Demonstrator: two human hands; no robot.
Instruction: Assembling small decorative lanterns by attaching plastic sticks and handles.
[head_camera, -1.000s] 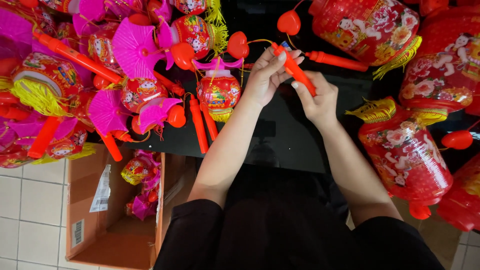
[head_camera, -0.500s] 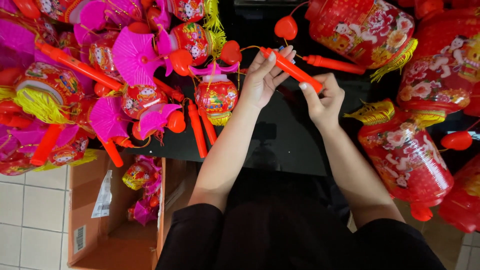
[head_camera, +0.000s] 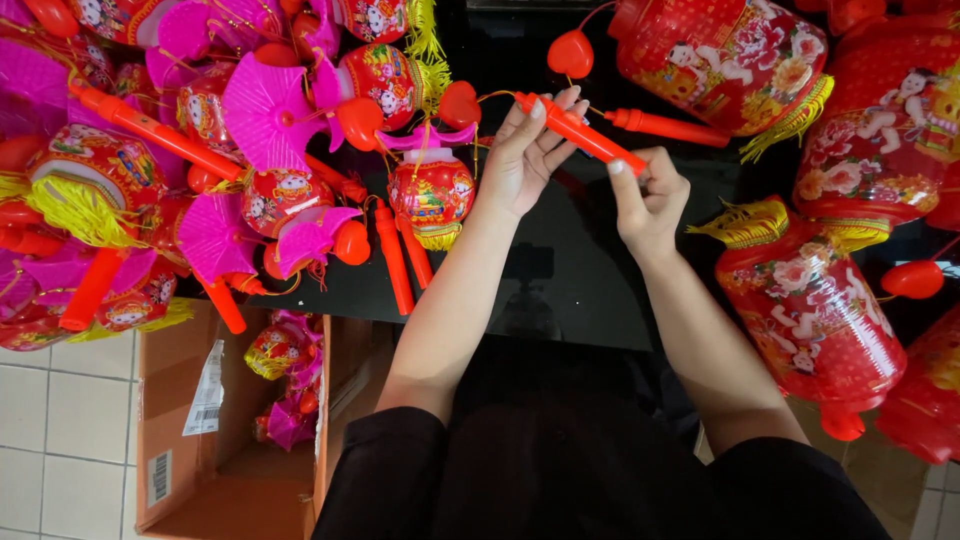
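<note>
**Both hands grip one red lantern stick**

A black counter (head_camera: 570, 290) carries big red lanterns (head_camera: 810, 310) at right and a pink-and-red pile (head_camera: 200, 170) at left. Above its middle, the left hand (head_camera: 527, 160) and right hand (head_camera: 648, 200) pinch a red stick (head_camera: 580, 133) at either end.

orange-red plastic lantern stick (head_camera: 580, 133), slanted, pinched at both ends in my fingers, above the black table (head_camera: 570, 270), small round lantern (head_camera: 432, 195) dangling left
</note>
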